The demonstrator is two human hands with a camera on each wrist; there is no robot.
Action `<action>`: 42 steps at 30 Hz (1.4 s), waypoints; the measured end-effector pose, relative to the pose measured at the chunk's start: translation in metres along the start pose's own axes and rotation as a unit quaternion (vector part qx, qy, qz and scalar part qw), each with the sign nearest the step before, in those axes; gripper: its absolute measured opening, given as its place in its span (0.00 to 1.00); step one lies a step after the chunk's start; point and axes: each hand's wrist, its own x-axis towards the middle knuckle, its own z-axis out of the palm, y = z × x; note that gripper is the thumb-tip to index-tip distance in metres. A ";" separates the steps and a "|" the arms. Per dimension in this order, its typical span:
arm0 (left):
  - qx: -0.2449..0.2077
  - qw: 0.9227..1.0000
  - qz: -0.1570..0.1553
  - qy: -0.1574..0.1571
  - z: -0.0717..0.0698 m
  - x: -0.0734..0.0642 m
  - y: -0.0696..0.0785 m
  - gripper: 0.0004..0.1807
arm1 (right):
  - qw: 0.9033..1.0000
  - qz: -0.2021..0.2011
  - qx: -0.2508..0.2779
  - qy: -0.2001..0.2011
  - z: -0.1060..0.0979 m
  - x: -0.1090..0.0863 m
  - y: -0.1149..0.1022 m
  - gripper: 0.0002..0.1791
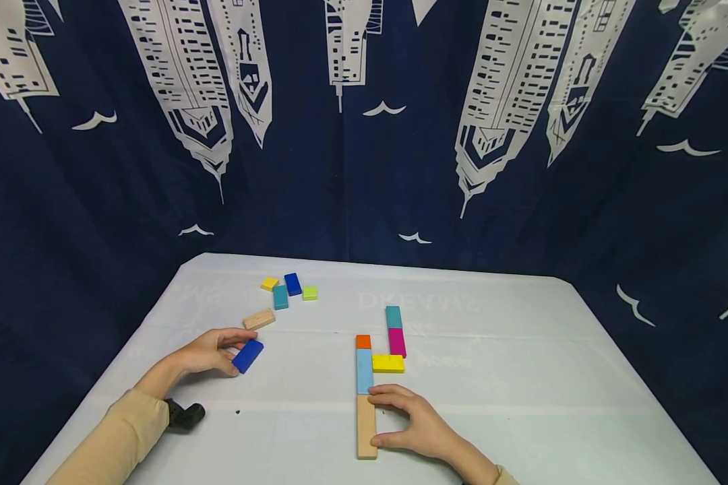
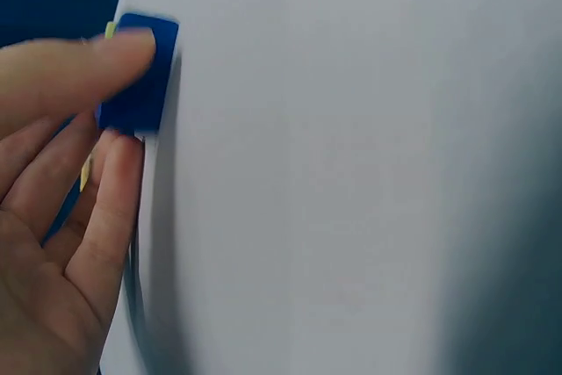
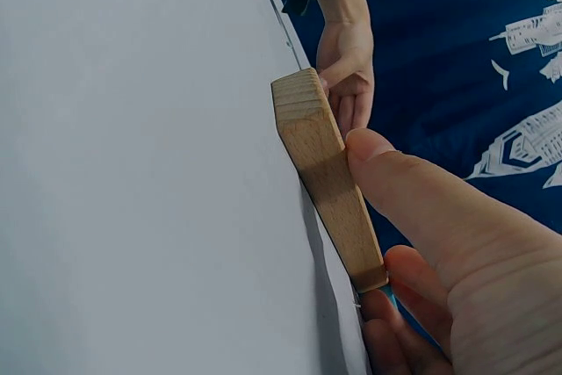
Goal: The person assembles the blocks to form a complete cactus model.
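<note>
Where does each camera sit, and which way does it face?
Head: on the head, facing forward and down at the white tabletop and navy skyline-print cloth; left hand, right hand and beige sleeves show.
Left wrist: on that wrist, looking at the blue rectangular block pinched in the left hand, the only hand showing.
Right wrist: on that wrist, looking at the long wooden block; right hand near, left hand beyond.
Head and right wrist share both hands and that block.

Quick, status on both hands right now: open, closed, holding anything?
Left hand: closed, pinching a dark blue block.
Right hand: open, touching the side of the long wooden block.
</note>
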 end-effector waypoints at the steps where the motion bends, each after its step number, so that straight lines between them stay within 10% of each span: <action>1: 0.004 1.000 -0.001 0.005 0.000 0.000 0.000 0.43 | 1.000 0.000 0.001 0.000 0.000 0.000 0.000 0.33; 18: 0.086 0.988 0.002 0.129 0.014 0.012 0.003 0.42 | 1.000 -0.006 -0.007 0.004 0.001 0.000 0.002 0.32; 42: -0.043 0.993 0.055 0.100 0.053 0.078 0.045 0.45 | 1.000 -0.008 -0.011 0.005 0.001 -0.001 0.003 0.32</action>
